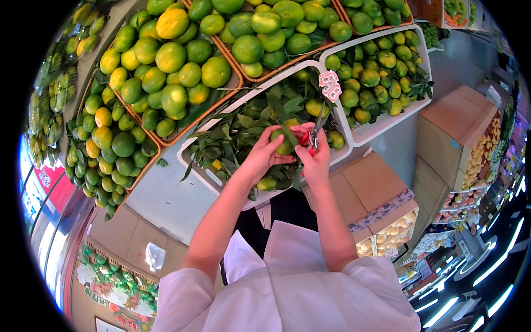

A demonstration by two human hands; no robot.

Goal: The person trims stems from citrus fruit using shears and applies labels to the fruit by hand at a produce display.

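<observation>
My left hand (265,150) is wrapped around a green citrus fruit (283,144) that has a leaf on it. In my right hand (316,159) is a pair of pruning shears (317,135) with red handles, its metal blades pointing up and away from me. The two hands are close together over a white plastic crate (181,155) of leafy citrus. Long dark-green leaves (249,120) fill much of this crate. A yellow-green fruit (266,184) lies at its near edge, below my left hand. Whether the blades touch any stem cannot be made out.
Beyond stand wicker baskets (226,97) heaped with green and yellow citrus. A second white crate (383,118) of small citrus adjoins on the right, with printed tags (330,85) on the shared corner. Cardboard boxes (365,178) stand close to my right, and more boxes (124,240) to my left.
</observation>
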